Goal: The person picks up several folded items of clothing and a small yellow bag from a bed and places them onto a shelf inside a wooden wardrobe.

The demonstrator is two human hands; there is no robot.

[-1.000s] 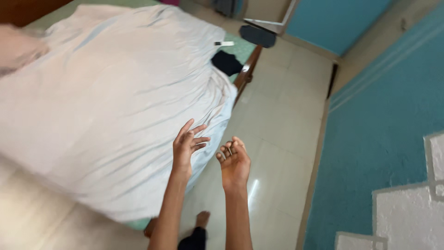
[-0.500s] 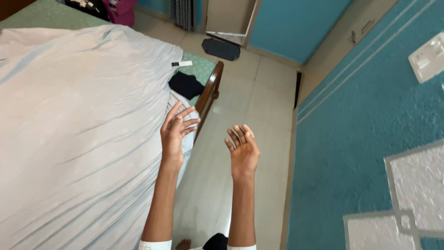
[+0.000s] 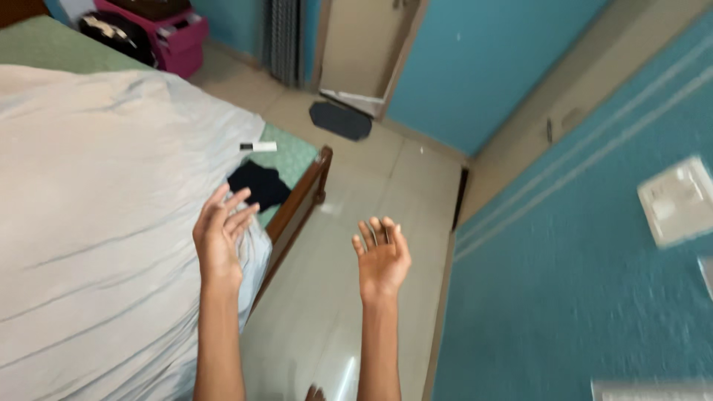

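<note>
Since half a second ago the left hand (image 3: pixel 220 238) has slid outward over the edge of the pale sheet (image 3: pixel 96 223), widening the gap to the right hand (image 3: pixel 382 256), and the view has swung toward the far door. Both hands are empty, fingers spread and loosely curled, forearms raised side by side. The sheet lies under and to the left of the left hand; the right hand hangs over bare floor (image 3: pixel 334 312). A reach made now could snag the wooden bed frame (image 3: pixel 297 204) just ahead of the left fingers, or drag the black cloth (image 3: pixel 258 184) and small white object (image 3: pixel 258 147) beyond them off the mattress.
</note>
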